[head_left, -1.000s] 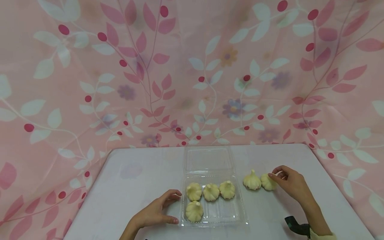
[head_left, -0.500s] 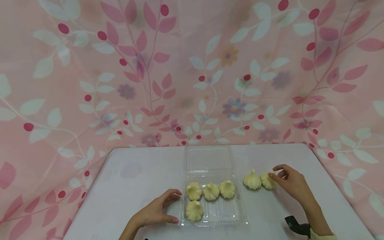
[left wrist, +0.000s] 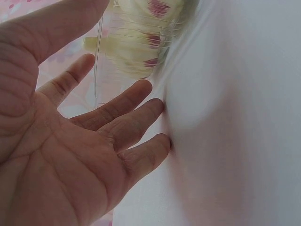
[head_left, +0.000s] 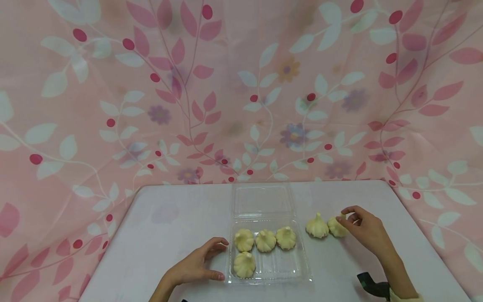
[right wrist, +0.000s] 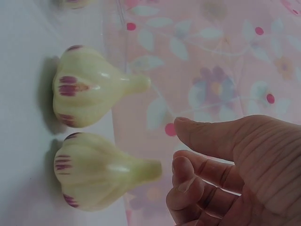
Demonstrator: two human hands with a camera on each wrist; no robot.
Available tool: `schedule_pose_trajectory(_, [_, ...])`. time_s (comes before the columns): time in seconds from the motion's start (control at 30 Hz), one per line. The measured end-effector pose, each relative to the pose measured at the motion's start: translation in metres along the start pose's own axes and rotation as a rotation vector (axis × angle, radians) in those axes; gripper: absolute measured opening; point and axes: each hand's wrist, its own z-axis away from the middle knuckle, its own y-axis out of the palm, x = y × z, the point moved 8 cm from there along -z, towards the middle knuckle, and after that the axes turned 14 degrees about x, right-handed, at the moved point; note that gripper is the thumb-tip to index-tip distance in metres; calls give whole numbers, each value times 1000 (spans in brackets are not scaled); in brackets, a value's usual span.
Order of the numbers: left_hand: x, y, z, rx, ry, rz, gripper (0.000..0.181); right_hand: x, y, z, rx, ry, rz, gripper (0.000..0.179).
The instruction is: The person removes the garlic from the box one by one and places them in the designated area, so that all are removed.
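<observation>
A white counter (head_left: 181, 222) is backed by a pink cloth (head_left: 230, 84) printed with leaves, flowers and red dots. A clear plastic container (head_left: 281, 265) is set on the counter, its lid (head_left: 263, 200) folded back towards the cloth. Four garlic bulbs (head_left: 266, 242) are held in it, three in a back row and one at front left. Two more are stood to its right, the inner bulb (head_left: 317, 227) and the outer bulb (head_left: 336, 228), making six. In the head view the outer bulb is partly covered by the right hand (head_left: 365, 230), its fingers loosely bent around nothing, a gap to the stem being shown by the right-wrist view. The left hand (head_left: 198, 263) is spread wide at the container's left edge; whether that edge is touched cannot quite be told. A dark bent piece (head_left: 371, 286) is seen by the right wrist.
</observation>
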Motion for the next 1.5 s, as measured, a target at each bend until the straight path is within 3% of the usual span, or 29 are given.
schedule_pose_trajectory(0.97, [-1, 0, 0, -2, -20, 34, 78, 59, 15, 17, -105, -157, -17, 24])
schedule_pose_trajectory(1.27, [-2, 0, 0, 1, -15, 41, 77, 70, 24, 17, -67, -142, -30, 25])
schedule_pose_trajectory(1.5, [-2, 1, 0, 1, -10, 42, 77, 80, 33, 18, -53, -178, -31, 22])
